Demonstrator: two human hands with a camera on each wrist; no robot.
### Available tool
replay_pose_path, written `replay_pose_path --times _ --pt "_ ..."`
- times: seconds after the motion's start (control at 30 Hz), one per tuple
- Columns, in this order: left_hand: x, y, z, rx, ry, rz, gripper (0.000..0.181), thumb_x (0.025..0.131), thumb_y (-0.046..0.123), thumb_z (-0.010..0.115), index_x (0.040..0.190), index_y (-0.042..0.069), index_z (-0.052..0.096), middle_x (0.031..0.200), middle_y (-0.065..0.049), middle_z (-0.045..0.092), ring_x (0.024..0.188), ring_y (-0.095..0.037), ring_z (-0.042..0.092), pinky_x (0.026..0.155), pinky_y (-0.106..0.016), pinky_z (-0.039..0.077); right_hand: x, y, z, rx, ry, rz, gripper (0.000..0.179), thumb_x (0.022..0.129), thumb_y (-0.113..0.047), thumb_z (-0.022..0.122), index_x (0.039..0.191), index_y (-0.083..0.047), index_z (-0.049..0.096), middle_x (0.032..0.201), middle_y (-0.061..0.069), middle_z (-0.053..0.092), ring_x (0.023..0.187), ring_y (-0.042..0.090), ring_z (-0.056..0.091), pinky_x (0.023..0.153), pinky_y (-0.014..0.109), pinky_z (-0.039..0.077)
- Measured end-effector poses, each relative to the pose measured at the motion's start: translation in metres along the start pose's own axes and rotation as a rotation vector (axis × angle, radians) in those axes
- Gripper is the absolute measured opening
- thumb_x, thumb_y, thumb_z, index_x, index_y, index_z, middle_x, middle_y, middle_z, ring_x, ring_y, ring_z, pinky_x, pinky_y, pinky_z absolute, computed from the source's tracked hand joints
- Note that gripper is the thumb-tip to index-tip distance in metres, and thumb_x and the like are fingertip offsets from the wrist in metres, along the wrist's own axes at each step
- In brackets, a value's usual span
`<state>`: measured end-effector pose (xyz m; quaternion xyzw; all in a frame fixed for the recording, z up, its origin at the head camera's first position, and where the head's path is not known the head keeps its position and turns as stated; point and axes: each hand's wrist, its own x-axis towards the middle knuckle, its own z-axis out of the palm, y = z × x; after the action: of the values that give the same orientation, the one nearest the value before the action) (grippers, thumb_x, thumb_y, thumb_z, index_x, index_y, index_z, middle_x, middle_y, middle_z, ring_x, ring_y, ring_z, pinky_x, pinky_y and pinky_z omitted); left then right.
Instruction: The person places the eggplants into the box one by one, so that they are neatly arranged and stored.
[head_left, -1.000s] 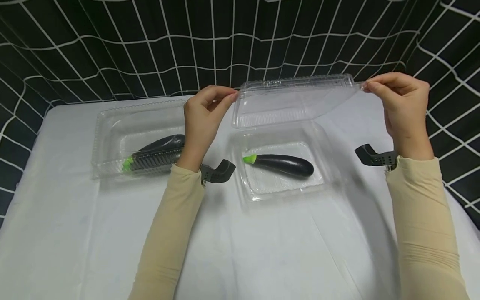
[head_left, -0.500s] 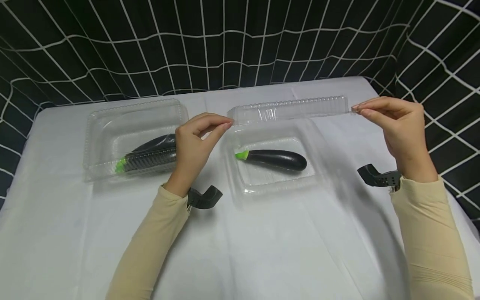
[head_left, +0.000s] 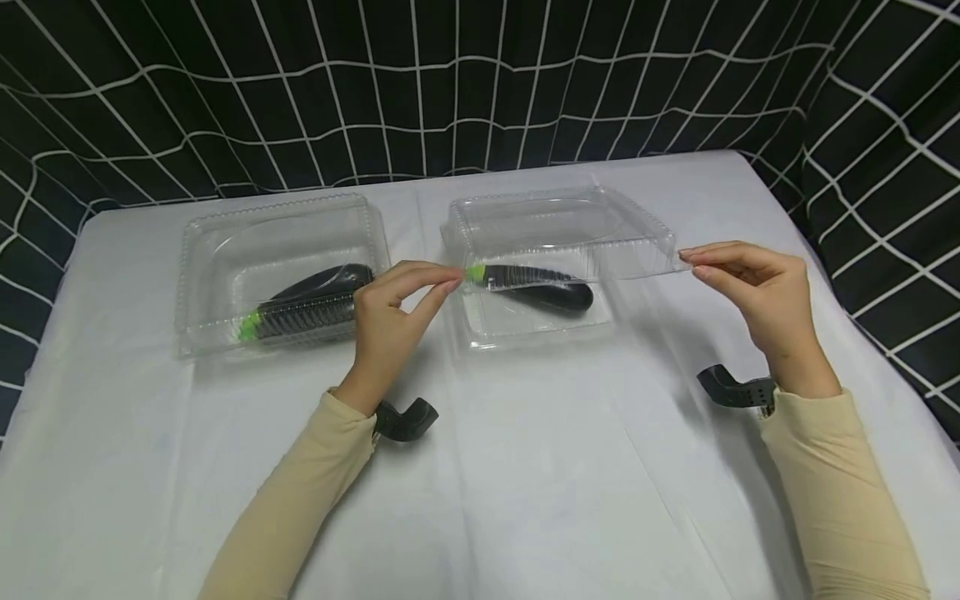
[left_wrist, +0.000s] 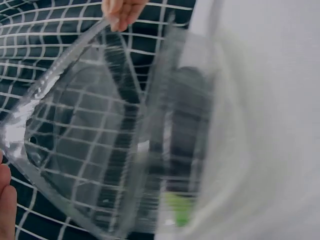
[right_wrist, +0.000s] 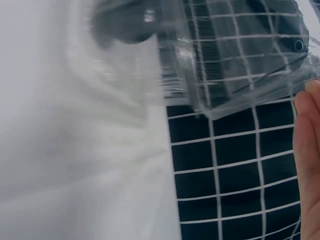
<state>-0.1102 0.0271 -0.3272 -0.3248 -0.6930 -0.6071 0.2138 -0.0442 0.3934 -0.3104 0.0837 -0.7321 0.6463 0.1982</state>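
Observation:
In the head view a clear plastic clamshell box stands right of centre, its hinged lid [head_left: 555, 221] tilted partway down over the base [head_left: 536, 340]. Inside lies a dark eggplant [head_left: 562, 297] with a green stem end, seen partly through the lid's ribbed wall. My left hand [head_left: 393, 321] pinches the lid's front left corner between thumb and fingers. At the opposite front corner, my right hand [head_left: 772, 300] pinches the lid's edge. The left wrist view shows the raised lid [left_wrist: 85, 125] side-on, with the eggplant [left_wrist: 187, 125] blurred behind plastic.
Left of my left hand sits a second clear box [head_left: 281, 225] with its lid down and an eggplant [head_left: 318, 287] inside. A white cloth [head_left: 555, 483] covers the table. Black fabric with a white grid [head_left: 442, 92] hangs behind and along the sides.
Both hands have come down and toward me with the lid's front edge. The lid has swung from upright behind the base to a low tilt over the eggplant.

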Motion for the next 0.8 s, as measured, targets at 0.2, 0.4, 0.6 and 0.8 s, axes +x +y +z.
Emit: replay_pose_path --times 0.2,0.4,0.6,0.8 --pt "-0.017 -0.008 0.004 0.016 -0.028 -0.064 0.009 0.082 0.000 0.071 0.090 0.000 0.074 0.089 -0.009 0.072 0.086 -0.018 0.067 0.082 -0.026 0.052 -0.009 0.015 0.004 -0.027 0.007 0.038 0.016 0.080 0.016 0.064 0.096 0.017 0.066 0.097 0.007 0.071 0.091 0.016 0.065 0.079 0.019 0.051" --pt "-0.026 -0.010 0.005 0.031 -0.052 -0.103 0.006 0.082 -0.001 0.070 0.088 -0.001 0.073 0.086 -0.010 0.071 0.083 -0.020 0.068 0.080 -0.024 0.053 -0.017 0.026 0.007 -0.007 0.008 0.051 0.018 0.080 0.017 0.064 0.098 0.020 0.063 0.098 0.007 0.071 0.091 0.016 0.065 0.079 0.019 0.051" --pt "-0.032 -0.013 0.008 0.032 -0.087 -0.152 0.005 0.084 -0.001 0.068 0.087 -0.001 0.071 0.086 -0.010 0.070 0.082 -0.021 0.067 0.079 -0.023 0.052 -0.022 0.033 0.012 -0.013 0.029 0.070 0.018 0.080 0.016 0.064 0.098 0.018 0.064 0.096 0.007 0.071 0.091 0.016 0.065 0.081 0.018 0.050" --pt "-0.037 -0.014 0.009 0.068 -0.103 -0.166 0.005 0.083 -0.001 0.069 0.088 -0.001 0.070 0.087 -0.010 0.070 0.084 -0.020 0.067 0.080 -0.022 0.052 -0.023 0.038 0.018 -0.106 0.039 0.069 0.017 0.080 0.016 0.064 0.097 0.014 0.067 0.094 0.011 0.068 0.089 0.015 0.064 0.079 0.017 0.050"
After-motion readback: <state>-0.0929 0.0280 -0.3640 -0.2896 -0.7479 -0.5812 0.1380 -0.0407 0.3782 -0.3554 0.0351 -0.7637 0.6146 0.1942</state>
